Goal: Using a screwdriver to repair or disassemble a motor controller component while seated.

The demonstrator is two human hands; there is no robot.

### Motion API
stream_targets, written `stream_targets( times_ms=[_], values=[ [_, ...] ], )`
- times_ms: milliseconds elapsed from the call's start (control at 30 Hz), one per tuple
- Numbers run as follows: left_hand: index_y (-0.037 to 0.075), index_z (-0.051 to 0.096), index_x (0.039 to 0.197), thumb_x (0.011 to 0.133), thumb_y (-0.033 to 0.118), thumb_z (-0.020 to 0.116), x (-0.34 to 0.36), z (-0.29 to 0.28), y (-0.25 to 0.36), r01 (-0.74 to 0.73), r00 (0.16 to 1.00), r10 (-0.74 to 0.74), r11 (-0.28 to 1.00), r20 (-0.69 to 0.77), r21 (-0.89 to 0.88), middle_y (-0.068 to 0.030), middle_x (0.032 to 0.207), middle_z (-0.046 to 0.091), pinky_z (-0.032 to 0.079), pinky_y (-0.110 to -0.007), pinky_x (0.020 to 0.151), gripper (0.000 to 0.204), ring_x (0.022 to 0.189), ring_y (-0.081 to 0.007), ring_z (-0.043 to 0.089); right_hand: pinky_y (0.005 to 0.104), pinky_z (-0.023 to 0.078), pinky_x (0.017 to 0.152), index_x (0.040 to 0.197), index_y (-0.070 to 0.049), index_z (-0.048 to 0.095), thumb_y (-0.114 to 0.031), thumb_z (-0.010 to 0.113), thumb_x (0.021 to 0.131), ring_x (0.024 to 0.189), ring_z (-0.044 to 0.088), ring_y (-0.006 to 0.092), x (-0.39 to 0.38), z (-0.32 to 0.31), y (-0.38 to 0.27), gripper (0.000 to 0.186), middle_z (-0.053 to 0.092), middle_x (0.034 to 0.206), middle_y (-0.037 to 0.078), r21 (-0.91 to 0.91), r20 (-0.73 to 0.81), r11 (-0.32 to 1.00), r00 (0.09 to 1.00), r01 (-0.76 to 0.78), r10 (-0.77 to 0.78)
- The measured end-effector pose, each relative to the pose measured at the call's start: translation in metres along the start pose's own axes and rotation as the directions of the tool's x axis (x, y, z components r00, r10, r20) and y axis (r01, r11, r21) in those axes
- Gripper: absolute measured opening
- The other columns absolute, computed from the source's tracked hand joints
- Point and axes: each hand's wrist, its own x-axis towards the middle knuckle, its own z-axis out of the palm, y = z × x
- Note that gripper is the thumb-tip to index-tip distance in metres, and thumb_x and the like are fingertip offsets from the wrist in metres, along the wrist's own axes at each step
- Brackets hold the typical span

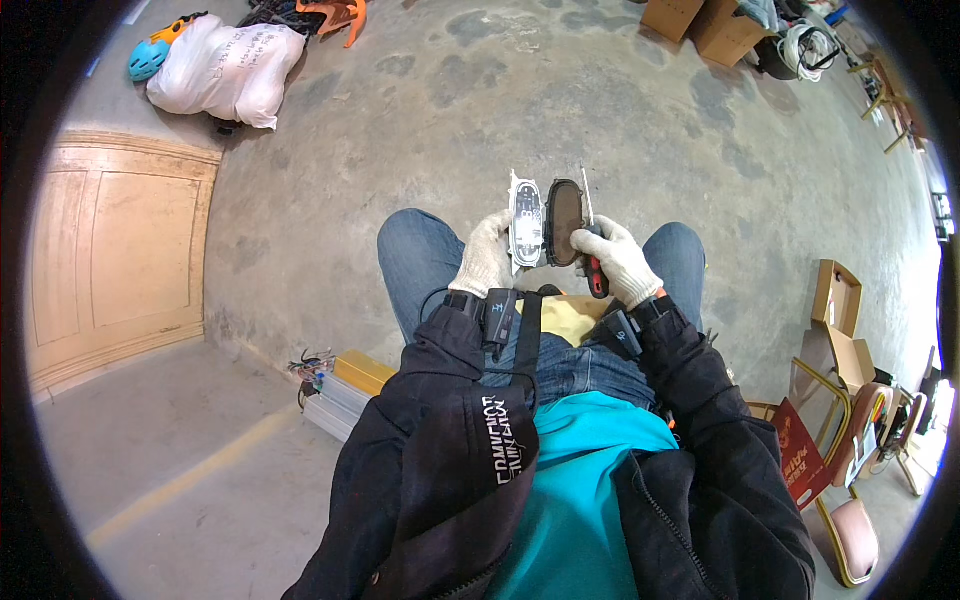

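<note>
In a white knit glove, my left hand (pixel 486 260) is closed on the outer edge of a white-rimmed oval display unit (pixel 526 222), held upright with its digit face showing. Close beside it on the right is a dark oval cover (pixel 566 215) with a brownish inner face. My gloved right hand (pixel 625 262) grips this cover with the thumb on its face. The same hand also keeps a screwdriver (pixel 598 279) with a red and black handle, its thin shaft pointing away from me. Both parts are over the floor between my knees.
A yellow piece (pixel 556 318) is below my hands at my lap. To the left are a silver and yellow boxed device (pixel 350 388) with wires and a wooden panel (pixel 120 250). White sacks (pixel 228 72) lie far left; cardboard boxes (pixel 728 35) stand far right, chairs (pixel 825 420) nearer right.
</note>
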Motion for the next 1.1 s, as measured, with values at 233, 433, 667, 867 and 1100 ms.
stream_targets(
  times_ms=[233,433,667,867,1100],
  values=[
    [-0.003,0.064,0.117,0.104,0.016,0.041,0.004,-0.009,-0.001,-0.020,1.000,0.019,0.998,0.016,0.052,-0.0139,0.105,0.072,0.063,-0.035,0.077,0.032,0.088,-0.0215,0.073,0.0268,0.050,0.064,0.106,0.000,0.064,-0.020,0.066,0.090,0.068,0.059,0.0111,-0.002,0.001,-0.005,0.026,0.063,0.082,0.004,0.019,-0.005,1.000,1.000,-0.018,0.018],
    [0.000,0.063,0.118,0.105,0.020,0.041,0.001,-0.007,0.000,-0.014,1.000,0.013,0.999,0.022,0.049,-0.0126,0.103,0.072,0.063,-0.036,0.077,0.032,0.086,-0.0221,0.073,0.0262,0.049,0.066,0.108,0.001,0.063,-0.021,0.068,0.090,0.071,0.059,0.0111,-0.001,-0.004,-0.002,0.029,0.064,0.083,0.004,0.050,-0.009,0.999,1.000,-0.018,0.018],
    [0.004,0.059,0.126,0.106,0.033,0.040,0.008,-0.019,-0.002,0.020,1.000,-0.019,0.999,0.019,-0.037,-0.0135,0.112,0.070,0.062,-0.044,0.081,0.040,0.095,-0.0251,0.071,0.0263,0.047,0.066,0.108,0.001,0.063,-0.024,0.068,0.090,0.072,0.057,0.0110,0.004,-0.005,0.006,0.031,0.063,0.084,0.004,0.076,-0.015,0.997,1.000,-0.024,0.025],
    [0.005,0.055,0.134,0.107,0.035,0.038,0.003,-0.012,0.001,0.062,0.997,-0.059,0.995,0.045,-0.073,-0.0172,0.120,0.067,0.061,-0.049,0.083,0.043,0.100,-0.0289,0.070,0.0262,0.048,0.066,0.108,0.001,0.064,-0.024,0.068,0.090,0.072,0.058,0.0112,0.007,-0.010,0.013,0.031,0.064,0.084,0.005,0.046,-0.046,0.998,0.998,-0.047,0.049],
    [0.005,0.056,0.132,0.107,0.037,0.036,0.004,-0.007,0.001,0.081,0.996,-0.077,0.994,0.046,-0.077,-0.0209,0.122,0.066,0.062,-0.048,0.078,0.045,0.105,-0.0321,0.070,0.0268,0.051,0.061,0.106,0.001,0.064,-0.021,0.069,0.089,0.067,0.060,0.0122,0.007,-0.015,0.017,0.028,0.063,0.082,0.005,0.167,-0.069,0.984,0.994,-0.067,0.079]
  ],
)
